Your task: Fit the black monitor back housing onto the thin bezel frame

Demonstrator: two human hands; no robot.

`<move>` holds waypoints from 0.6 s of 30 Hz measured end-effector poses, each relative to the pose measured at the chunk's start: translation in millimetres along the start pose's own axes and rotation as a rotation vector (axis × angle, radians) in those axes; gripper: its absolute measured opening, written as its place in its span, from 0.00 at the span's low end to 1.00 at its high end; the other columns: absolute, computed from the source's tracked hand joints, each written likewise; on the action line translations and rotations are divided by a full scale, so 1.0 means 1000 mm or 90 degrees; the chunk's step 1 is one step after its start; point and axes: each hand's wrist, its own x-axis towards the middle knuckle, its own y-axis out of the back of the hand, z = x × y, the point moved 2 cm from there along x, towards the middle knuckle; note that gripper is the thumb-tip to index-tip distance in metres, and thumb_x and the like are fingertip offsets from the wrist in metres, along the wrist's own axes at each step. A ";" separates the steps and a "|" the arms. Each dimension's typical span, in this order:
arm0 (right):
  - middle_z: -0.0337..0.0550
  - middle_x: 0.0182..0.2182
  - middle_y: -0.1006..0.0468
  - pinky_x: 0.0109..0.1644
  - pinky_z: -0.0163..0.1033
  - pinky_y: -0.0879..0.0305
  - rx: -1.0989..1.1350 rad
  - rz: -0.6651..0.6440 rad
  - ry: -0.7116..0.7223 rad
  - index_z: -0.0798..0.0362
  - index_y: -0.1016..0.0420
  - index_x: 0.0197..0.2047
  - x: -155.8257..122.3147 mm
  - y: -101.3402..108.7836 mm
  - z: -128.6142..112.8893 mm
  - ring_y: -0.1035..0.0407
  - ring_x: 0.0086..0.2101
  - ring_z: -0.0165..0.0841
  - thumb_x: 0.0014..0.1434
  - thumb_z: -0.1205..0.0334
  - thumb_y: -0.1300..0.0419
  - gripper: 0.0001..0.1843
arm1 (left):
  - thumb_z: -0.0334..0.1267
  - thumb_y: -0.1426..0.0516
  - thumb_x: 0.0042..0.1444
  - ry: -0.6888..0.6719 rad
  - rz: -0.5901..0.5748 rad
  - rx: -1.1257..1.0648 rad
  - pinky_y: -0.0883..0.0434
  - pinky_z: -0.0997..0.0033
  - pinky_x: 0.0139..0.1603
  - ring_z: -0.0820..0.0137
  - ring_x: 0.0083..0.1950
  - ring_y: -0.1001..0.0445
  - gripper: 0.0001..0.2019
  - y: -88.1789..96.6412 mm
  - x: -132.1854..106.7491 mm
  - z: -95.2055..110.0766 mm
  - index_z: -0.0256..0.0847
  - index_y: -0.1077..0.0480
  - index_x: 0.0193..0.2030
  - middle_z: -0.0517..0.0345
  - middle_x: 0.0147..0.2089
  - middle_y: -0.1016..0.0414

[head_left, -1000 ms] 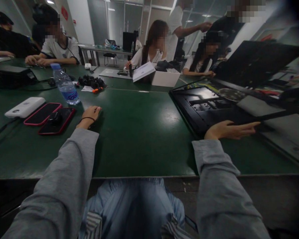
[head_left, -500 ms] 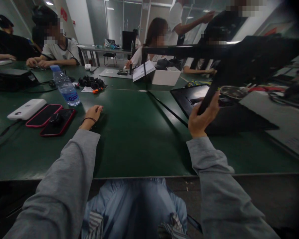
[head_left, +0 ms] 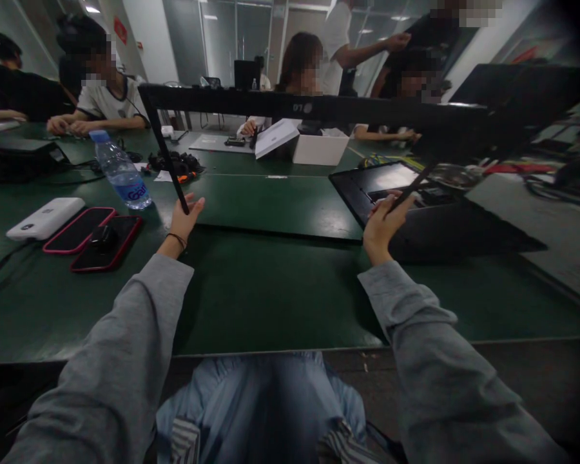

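A thin black rectangular screen bezel (head_left: 232,102) stands upright above the green table, with a small pale logo on its top bar. My left hand (head_left: 184,222) is closed around the lower end of its left side bar. At the opposite side, my right hand (head_left: 385,225) grips the right bar near its bottom. The bezel's opening is see-through, and its lower bar runs between my hands close to the tabletop. Just behind and right of my right hand, a black flat panel (head_left: 464,235) lies on the table.
On the left are a water bottle (head_left: 120,171), a white power bank (head_left: 46,218) and two red-edged phones (head_left: 80,230), one with a small black object on it. A white box (head_left: 319,149) and black cables (head_left: 176,164) lie farther back. Several people sit or stand beyond.
The bezel has swung round to face me, its left side coming over to my left hand. My left hand, earlier off the bezel, now holds it. My right hand has kept its grip.
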 end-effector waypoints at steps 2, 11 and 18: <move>0.31 0.26 0.37 0.35 0.39 0.32 0.003 -0.003 -0.034 0.48 0.39 0.46 -0.003 -0.005 0.007 0.36 0.25 0.30 0.72 0.49 0.56 0.13 | 0.55 0.36 0.52 0.019 0.020 -0.012 0.27 0.71 0.36 0.71 0.30 0.25 0.21 0.004 0.000 0.004 0.39 0.25 0.42 0.59 0.27 0.27; 0.32 0.26 0.32 0.31 0.36 0.34 0.040 -0.095 -0.159 0.49 0.36 0.42 -0.014 -0.015 0.039 0.34 0.25 0.29 0.67 0.51 0.46 0.10 | 0.51 0.38 0.52 0.068 0.004 -0.028 0.47 0.76 0.18 0.80 0.15 0.50 0.18 0.009 0.000 0.013 0.42 0.35 0.22 0.71 0.13 0.52; 0.30 0.23 0.34 0.25 0.33 0.38 0.058 -0.127 -0.239 0.49 0.36 0.37 -0.016 -0.017 0.035 0.36 0.22 0.27 0.64 0.48 0.40 0.14 | 0.50 0.38 0.51 0.084 0.019 -0.024 0.47 0.76 0.17 0.80 0.14 0.50 0.21 0.008 -0.006 0.019 0.45 0.46 0.23 0.70 0.14 0.49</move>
